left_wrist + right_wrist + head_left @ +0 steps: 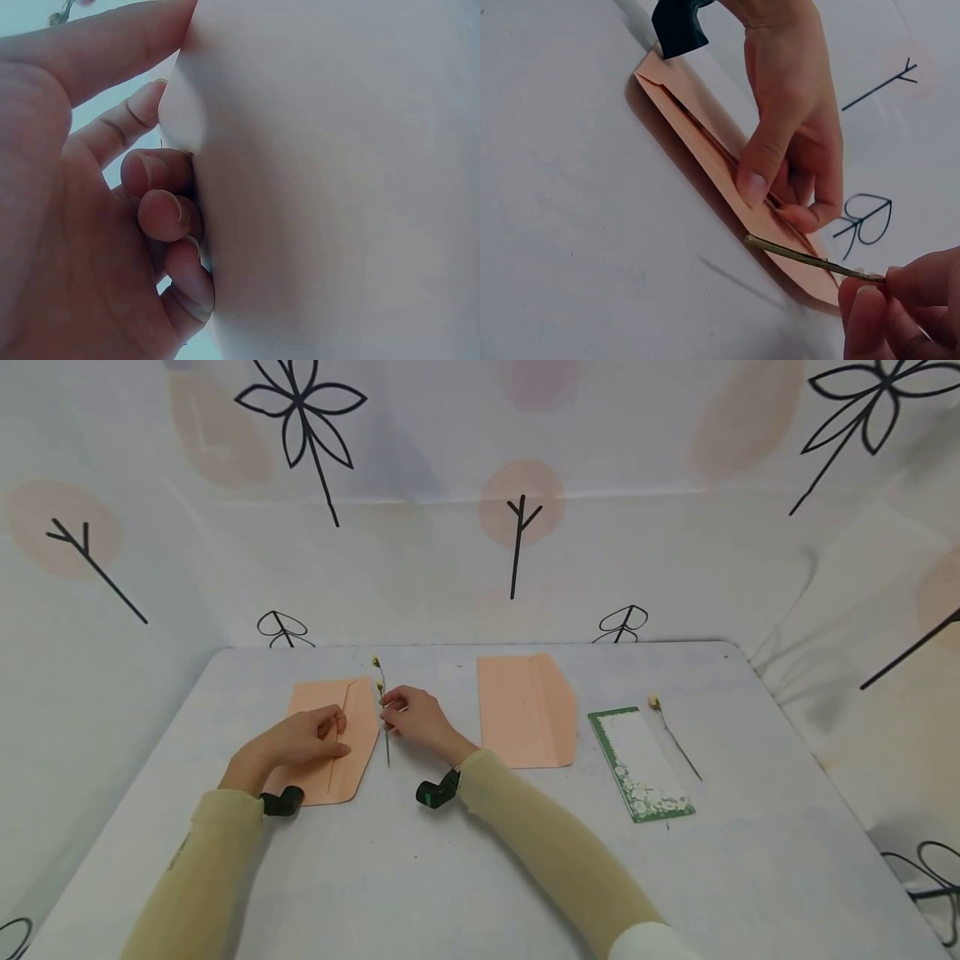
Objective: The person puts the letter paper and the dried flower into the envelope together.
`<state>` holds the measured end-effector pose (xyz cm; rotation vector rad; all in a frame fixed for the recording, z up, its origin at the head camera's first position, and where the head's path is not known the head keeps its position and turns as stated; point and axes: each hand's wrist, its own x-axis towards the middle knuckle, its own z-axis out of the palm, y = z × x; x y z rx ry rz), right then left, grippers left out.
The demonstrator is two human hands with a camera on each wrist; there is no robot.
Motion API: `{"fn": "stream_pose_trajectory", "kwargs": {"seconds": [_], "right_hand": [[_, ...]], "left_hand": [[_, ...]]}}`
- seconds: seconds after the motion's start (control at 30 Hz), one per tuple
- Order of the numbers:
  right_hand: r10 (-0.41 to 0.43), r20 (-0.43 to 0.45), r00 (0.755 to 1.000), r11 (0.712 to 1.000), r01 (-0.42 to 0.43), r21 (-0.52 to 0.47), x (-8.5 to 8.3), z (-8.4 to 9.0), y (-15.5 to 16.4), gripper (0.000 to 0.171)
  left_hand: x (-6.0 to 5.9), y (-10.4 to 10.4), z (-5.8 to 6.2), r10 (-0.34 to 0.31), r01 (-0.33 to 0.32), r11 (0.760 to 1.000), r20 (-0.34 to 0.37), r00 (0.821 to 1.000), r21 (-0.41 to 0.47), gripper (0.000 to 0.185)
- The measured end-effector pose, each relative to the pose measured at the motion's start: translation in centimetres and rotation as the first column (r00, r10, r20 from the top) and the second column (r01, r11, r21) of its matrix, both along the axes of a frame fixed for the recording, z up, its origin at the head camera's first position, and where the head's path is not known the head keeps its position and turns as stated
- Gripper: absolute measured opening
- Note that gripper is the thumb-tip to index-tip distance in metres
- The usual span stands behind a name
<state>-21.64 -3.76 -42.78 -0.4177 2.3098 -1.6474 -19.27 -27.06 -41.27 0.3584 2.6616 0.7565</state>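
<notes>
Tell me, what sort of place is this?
Probably a small craft table set up for filming: a pale table enclosed by printed cloth walls, with peach envelopes, a floral card and dried flower stems.

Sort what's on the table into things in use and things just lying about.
In use: left envelope, gripped by the left hand; flower stem, pinched by the right hand.

Lying about: second envelope, green-bordered card, second flower stem.

The head view looks down across the table (480, 877); both wrist views sit close, sharing the left envelope (341, 735) with it.
</notes>
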Motion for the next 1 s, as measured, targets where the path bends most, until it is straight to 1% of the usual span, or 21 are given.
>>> {"fn": "stream_pose_trajectory", "kwargs": {"seconds": [0.17, 0.43, 0.63, 0.77, 0.87, 1.0], "right_hand": [[-0.011, 0.011, 1.000, 1.000, 0.011, -0.009, 0.1, -0.1, -1.7, 0.015], [-0.020, -0.017, 1.000, 1.000, 0.020, -0.011, 0.5, 0.3, -4.0, 0.014], [-0.054, -0.024, 0.998, 0.999, 0.054, -0.006, 0.5, -0.2, -5.3, 0.012], [-0.081, -0.028, 0.996, 0.996, 0.082, 0.024, 0.4, -0.6, -5.7, 0.011], [-0.097, -0.028, 0.995, 0.994, 0.098, 0.040, 0.4, -0.9, -5.9, 0.010], [-0.104, -0.053, 0.993, 0.993, 0.107, 0.058, 0.4, -1.4, -6.3, 0.010]], "left_hand": [[0.1, -0.1, 0.0, 0.001, -0.001, 1.000, 0.000, 1.000, 0.004, 0.036], [0.2, -0.1, 0.3, -0.021, 0.021, 0.999, 0.007, 1.000, 0.024, 0.035], [-0.1, -0.2, 0.3, -0.034, 0.034, 0.999, 0.008, 0.999, 0.021, 0.036], [-0.3, -0.2, 0.3, -0.035, 0.035, 0.999, 0.021, 0.999, 0.013, 0.037], [-0.4, -0.3, 0.4, -0.035, 0.035, 0.999, 0.036, 0.999, 0.004, 0.033], [-0.4, -0.3, 0.5, -0.039, 0.040, 0.999, 0.041, 0.998, -0.015, 0.030]]}}
